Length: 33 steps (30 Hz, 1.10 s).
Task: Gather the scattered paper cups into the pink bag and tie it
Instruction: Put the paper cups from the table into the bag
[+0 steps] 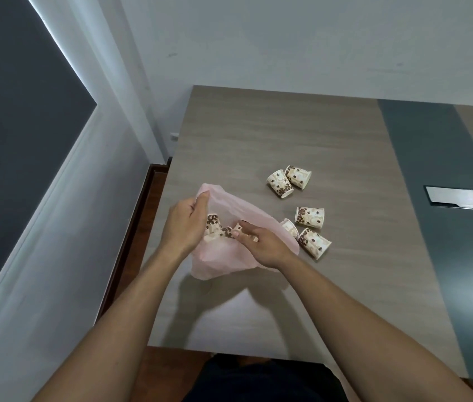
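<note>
The pink bag (pixel 223 258) lies open on the wooden table (pixel 258 134). My left hand (pixel 184 224) pinches its upper left rim and holds the mouth up. My right hand (pixel 261 243) reaches into the mouth, fingers closed on a paper cup (pixel 238 229). Other cups with brown bean print (pixel 213 224) show inside the bag. Loose cups lie on their sides to the right: two together (pixel 280 183) (pixel 297 176) further back, one (pixel 309 217) in the middle, one (pixel 314 242) nearer, and one (pixel 289 227) half hidden behind the bag.
A dark grey strip (pixel 432 175) runs along the table on the right, with a metal cover plate (pixel 458 198) set in it. The table's left edge borders a gap to the white wall (pixel 84 213). The near edge is close to my body.
</note>
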### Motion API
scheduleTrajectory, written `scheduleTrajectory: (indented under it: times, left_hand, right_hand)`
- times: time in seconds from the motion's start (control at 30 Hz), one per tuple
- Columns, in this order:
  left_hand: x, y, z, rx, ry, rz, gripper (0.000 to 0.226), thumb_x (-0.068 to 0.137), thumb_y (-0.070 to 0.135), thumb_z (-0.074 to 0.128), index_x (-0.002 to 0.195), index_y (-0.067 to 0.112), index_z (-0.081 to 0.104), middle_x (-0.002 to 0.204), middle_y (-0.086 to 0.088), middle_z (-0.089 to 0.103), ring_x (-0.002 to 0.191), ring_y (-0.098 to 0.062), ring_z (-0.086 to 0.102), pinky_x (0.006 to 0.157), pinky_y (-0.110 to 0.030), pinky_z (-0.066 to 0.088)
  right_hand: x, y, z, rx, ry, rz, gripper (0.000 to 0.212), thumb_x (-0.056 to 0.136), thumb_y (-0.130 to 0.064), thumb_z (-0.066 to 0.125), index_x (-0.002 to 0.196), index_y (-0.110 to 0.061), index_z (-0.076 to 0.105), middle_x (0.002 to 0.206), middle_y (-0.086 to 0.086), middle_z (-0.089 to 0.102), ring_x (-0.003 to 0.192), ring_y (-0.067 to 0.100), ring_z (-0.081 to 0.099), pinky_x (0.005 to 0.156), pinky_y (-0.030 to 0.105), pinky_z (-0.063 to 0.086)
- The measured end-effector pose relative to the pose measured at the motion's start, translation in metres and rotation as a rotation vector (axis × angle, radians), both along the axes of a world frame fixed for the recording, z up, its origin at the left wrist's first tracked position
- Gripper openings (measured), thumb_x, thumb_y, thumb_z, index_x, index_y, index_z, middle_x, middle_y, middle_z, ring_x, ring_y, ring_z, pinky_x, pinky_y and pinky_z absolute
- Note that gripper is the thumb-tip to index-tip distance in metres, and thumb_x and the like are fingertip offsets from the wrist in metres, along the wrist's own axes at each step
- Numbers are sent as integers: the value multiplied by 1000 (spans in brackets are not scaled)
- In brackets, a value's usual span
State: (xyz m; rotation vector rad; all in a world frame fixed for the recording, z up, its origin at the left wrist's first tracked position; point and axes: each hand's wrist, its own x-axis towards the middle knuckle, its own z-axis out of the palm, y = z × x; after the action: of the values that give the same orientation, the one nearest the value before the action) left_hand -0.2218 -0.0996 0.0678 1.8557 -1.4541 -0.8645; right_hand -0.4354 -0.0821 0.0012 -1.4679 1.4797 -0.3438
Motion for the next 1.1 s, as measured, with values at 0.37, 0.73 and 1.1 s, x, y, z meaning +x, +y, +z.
scheduleTrajectory:
  times: [0.37,0.73,1.1]
  left_hand:
    - [-29,-5,-15,-81,-29,-19,50,106,38,53,56,37,48,49,11,42,47,-12,35,52,-33,24]
    - [-43,-16,-18,-27,-69,77,36,103,51,55,81,24,63,65,3,59,55,-10,49,52,-27,35]
    - [-26,-9,-26,147,240,214,25,96,62,75,89,43,91,75,1,84,63,-8,72,58,-32,56]
  right_hand:
    - [-120,-1,-12,356,-477,-539,33,109,-32,58,105,-8,80,111,14,85,82,24,85,77,30,67]
    - [-177,-3,-60,123,57,-596,38,110,-9,63,148,-8,66,152,14,65,103,31,68,98,57,61]
    - [-185,8,-86,411,418,-265,44,101,-46,75,113,-4,78,121,27,79,98,37,73,93,44,58]
